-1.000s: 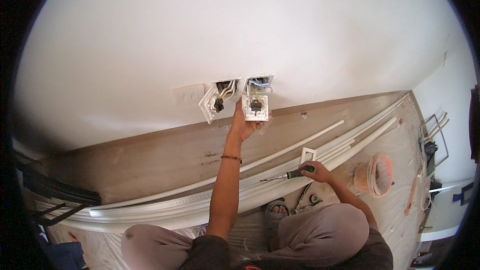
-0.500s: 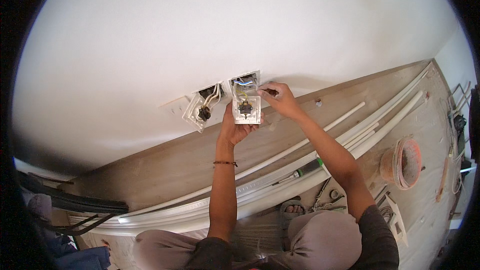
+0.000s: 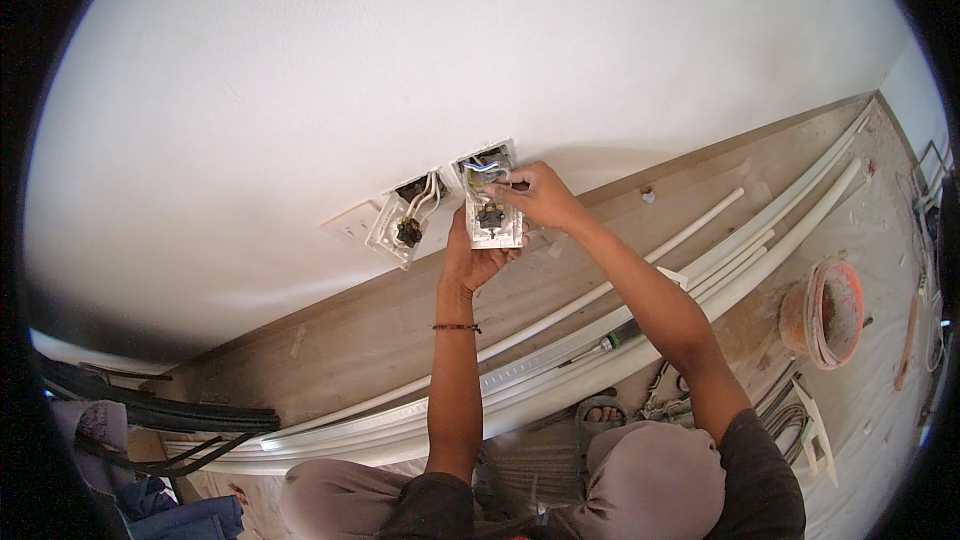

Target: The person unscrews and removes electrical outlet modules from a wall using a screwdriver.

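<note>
My left hand grips a white wall socket from below, its back with the dark terminal block facing me. It hangs just under an open wall box, where blue and white wires show. My right hand reaches in from the right, fingers closed in a pinch at the wires between box and socket. Whatever is in that pinch is hidden by the fingers. To the left, a second socket dangles by pale wires from another wall box.
A white faceplate sits on the wall further left. Long white pipes lie along the floor, with a green-and-black screwdriver on them. An orange bucket stands at right; black tubing lies at lower left.
My right hand has moved left and slightly down, from the box's right edge onto the wires above the socket. My left hand still holds the socket. The view has shifted slightly.
</note>
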### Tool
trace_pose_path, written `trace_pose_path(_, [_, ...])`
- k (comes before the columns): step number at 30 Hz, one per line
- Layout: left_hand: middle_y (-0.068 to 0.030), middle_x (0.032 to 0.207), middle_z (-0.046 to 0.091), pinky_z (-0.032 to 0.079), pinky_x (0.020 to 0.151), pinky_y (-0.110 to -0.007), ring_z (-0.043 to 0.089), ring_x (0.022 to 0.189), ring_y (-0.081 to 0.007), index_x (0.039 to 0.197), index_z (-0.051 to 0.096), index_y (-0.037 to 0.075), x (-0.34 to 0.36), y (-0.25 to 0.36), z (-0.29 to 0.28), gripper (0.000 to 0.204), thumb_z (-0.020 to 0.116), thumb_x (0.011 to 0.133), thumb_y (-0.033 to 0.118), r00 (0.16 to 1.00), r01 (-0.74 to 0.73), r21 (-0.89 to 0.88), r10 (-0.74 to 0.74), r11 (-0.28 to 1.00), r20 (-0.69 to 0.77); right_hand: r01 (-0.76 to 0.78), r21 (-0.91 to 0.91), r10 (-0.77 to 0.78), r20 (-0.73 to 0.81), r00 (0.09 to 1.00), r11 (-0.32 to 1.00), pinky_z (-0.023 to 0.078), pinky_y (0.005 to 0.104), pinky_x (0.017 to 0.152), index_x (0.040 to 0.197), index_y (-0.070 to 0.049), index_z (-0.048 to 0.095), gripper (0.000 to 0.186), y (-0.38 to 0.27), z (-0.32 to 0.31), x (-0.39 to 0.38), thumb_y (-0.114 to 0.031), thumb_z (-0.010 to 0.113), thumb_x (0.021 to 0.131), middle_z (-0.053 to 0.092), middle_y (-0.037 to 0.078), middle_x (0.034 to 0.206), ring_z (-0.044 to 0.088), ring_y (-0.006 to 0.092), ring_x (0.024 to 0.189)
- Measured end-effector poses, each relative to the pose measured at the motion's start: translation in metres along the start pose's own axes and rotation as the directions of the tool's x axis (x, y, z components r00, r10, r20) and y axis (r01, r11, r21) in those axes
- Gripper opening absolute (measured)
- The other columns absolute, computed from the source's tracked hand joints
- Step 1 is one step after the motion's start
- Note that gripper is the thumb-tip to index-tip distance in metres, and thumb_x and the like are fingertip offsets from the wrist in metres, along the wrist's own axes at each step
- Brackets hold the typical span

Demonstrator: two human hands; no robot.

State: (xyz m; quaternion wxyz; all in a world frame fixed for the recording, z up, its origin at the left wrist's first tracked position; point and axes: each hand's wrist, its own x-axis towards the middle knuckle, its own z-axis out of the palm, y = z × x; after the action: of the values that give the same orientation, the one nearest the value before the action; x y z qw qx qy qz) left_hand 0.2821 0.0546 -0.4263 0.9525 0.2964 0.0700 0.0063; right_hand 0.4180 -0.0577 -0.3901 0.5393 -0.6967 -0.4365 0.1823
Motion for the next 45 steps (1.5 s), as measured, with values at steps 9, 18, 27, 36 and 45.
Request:
trace_pose_path(9, [-0.0214,0.095,0.068,0.054,0.061,-0.039,0.068,0.077,-0.033,0.121,0.056,0.005,0.002,0.0,-0.003,0.062,0.024,0.102,0.054,1.0,0.013,0.009,-0.013,1.0,-0.008,0.019,0.003,-0.018,-0.154,0.988,1.0,0.048,0.0302,0.062,0.092,0.009,0.071,0.031,0.006,0.001,0.0,-0.022,0.069,0.091,0.068,0.008,0.073,0.057,0.0093,0.068])
trace_pose_path(18, [-0.0234,0.096,0.067,0.054,0.062,-0.041,0.067,0.079,-0.0344,0.122,0.055,0.005,0.0,-0.001,-0.003,0.061,0.022,0.102,0.052,0.999,0.016,-0.005,-0.016,1.0,-0.031,-0.002,-0.027,-0.003,-0.191,0.982,1.0,0.052,0.0359,0.073,0.091,0.007,0.072,0.037,-0.002,-0.014,0.001,-0.03,0.07,0.087,0.07,0.021,0.077,0.068,0.0224,0.074])
trace_pose_path(27, [-0.025,0.096,0.067,0.053,0.06,-0.04,0.068,0.079,-0.0356,0.121,0.054,0.002,-0.002,0.002,-0.005,0.062,0.022,0.102,0.051,0.999,0.009,0.011,-0.009,1.0,-0.037,0.015,-0.115,-0.031,-0.143,0.989,0.993,0.052,0.0372,0.073,0.089,0.007,0.072,0.037,-0.002,-0.023,0.006,-0.03,0.069,0.088,0.069,0.021,0.076,0.067,0.0241,0.073])
trace_pose_path(36, [-0.0223,0.095,0.068,0.052,0.06,-0.038,0.068,0.077,-0.0329,0.119,0.057,0.004,0.001,0.0,-0.003,0.062,0.023,0.102,0.053,1.0,-0.004,0.016,0.005,1.0,-0.028,0.006,-0.166,-0.019,-0.075,0.997,0.986,0.048,0.0325,0.07,0.101,0.006,0.07,0.033,-0.001,-0.019,0.001,-0.025,0.067,0.091,0.068,0.015,0.083,0.059,0.0165,0.075])
trace_pose_path(45, [-0.017,0.095,0.068,0.052,0.059,-0.035,0.067,0.078,-0.0314,0.119,0.057,0.004,-0.001,-0.004,0.004,0.059,0.027,0.101,0.052,0.999,-0.027,-0.014,0.027,1.0,-0.017,0.046,-0.122,-0.053,-0.057,0.997,0.992,0.043,0.028,0.065,0.112,-0.001,0.07,0.04,-0.009,-0.017,-0.03,-0.032,0.074,0.087,0.054,0.002,0.08,0.046,0.0103,0.071])
